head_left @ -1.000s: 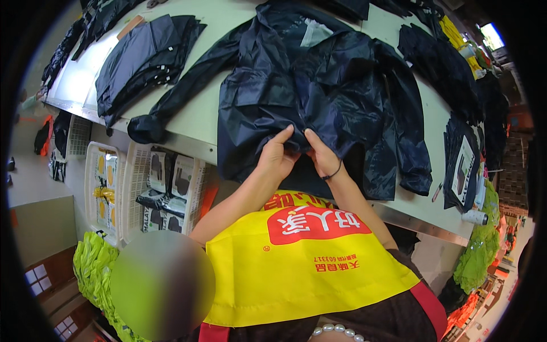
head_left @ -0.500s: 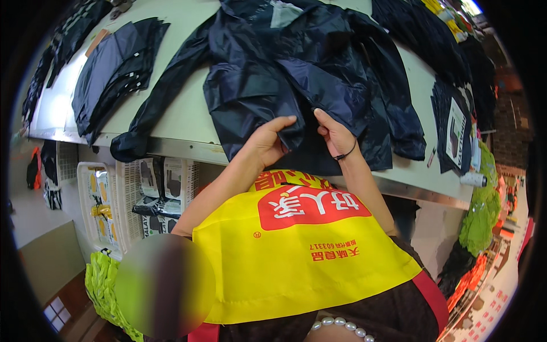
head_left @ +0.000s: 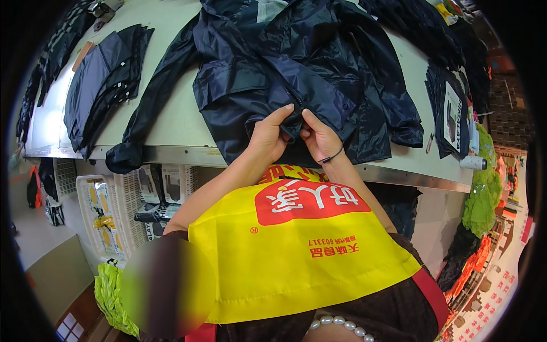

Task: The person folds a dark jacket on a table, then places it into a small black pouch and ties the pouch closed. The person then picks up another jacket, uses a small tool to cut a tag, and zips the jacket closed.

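Observation:
A dark navy jacket (head_left: 239, 85) lies spread on the white table, its sleeves out to both sides and its hem toward me. My left hand (head_left: 273, 134) pinches the lower left front edge between thumb and fingers. Close beside it, my right hand (head_left: 320, 135) pinches the right front edge, a dark band at its wrist. The two edges meet at the fingertips, near the bottom of the zipper (head_left: 292, 94). Whether the zipper ends are joined is hidden by my fingers.
Dark folded pieces (head_left: 102, 85) lie stacked on the table's left side. Dark packs with a pale label (head_left: 453, 119) and a white roll (head_left: 473, 163) sit at the right edge. Below the table stand white plastic baskets (head_left: 99, 211) of packaged goods. Green material (head_left: 481, 182) hangs at right.
My hands have come together, bringing the jacket's two front edges from apart to touching. The zipper teeth now show above my fingertips.

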### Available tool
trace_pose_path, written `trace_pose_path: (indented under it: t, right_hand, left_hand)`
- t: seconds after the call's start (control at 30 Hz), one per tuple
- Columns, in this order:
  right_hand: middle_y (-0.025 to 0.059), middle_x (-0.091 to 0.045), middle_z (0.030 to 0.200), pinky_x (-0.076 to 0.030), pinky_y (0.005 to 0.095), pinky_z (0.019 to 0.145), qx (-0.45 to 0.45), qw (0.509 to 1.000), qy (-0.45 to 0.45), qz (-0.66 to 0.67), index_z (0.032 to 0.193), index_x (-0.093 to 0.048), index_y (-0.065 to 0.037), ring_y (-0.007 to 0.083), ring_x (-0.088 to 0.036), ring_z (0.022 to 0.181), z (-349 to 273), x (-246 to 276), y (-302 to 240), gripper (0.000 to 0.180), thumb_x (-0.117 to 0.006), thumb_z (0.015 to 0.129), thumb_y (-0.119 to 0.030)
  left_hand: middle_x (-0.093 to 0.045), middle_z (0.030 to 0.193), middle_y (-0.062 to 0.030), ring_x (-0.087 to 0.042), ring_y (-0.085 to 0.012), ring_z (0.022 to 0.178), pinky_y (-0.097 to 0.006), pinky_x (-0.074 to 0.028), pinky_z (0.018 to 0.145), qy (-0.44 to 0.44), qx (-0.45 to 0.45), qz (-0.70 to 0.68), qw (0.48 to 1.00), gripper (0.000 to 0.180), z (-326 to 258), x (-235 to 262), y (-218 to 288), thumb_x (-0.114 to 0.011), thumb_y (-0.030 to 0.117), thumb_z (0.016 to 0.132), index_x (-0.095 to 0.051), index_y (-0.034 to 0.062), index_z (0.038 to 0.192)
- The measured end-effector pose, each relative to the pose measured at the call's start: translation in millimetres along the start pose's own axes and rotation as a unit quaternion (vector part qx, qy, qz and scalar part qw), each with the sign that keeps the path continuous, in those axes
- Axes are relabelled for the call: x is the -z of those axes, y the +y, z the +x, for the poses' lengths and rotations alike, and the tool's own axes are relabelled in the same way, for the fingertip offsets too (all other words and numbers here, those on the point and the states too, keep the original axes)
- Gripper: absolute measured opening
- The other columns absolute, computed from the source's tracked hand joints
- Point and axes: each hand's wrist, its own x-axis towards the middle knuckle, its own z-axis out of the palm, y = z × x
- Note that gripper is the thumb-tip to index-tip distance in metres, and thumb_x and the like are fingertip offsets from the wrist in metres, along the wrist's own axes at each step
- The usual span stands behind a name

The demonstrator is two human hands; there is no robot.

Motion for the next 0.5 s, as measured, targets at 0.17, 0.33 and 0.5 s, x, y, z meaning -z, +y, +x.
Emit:
trace_pose_path:
  t: [0.17,0.33,0.5]
  right_hand:
    - [-0.0031,-0.061,0.082,-0.039,0.0200,0.063,0.014,1.000,0.004,-0.005,0.090,-0.065,-0.012,0.0077,-0.048,0.070,3,0,3,0.010,-0.067,0.086,-0.021]
    - [-0.0032,-0.061,0.079,-0.039,0.0207,0.064,0.026,0.999,0.031,-0.028,0.086,-0.066,-0.013,0.0078,-0.049,0.070,4,-3,1,0.008,-0.068,0.084,-0.020]
    - [-0.0025,-0.061,0.080,-0.040,0.0217,0.062,-0.047,0.999,-0.006,-0.001,0.087,-0.065,-0.013,0.0091,-0.050,0.071,6,12,-4,0.009,-0.068,0.085,-0.022]
  left_hand:
    - [-0.066,0.084,-0.0046,-0.063,-0.0159,0.076,-0.026,-0.049,0.066,0.019,-0.015,0.029,0.999,0.012,0,-3,-4,-0.067,0.015,0.083,-0.064,0.0044,0.088]
    - [-0.066,0.082,-0.0031,-0.062,-0.0133,0.071,-0.024,-0.046,0.060,0.011,0.005,0.112,0.994,0.008,10,10,-8,-0.067,0.013,0.082,-0.066,0.0048,0.085]
    - [-0.065,0.073,-0.0011,-0.059,-0.0119,0.058,-0.022,-0.042,0.050,-0.001,-0.009,0.169,0.986,0.006,8,6,0,-0.069,0.011,0.080,-0.066,0.0065,0.081]
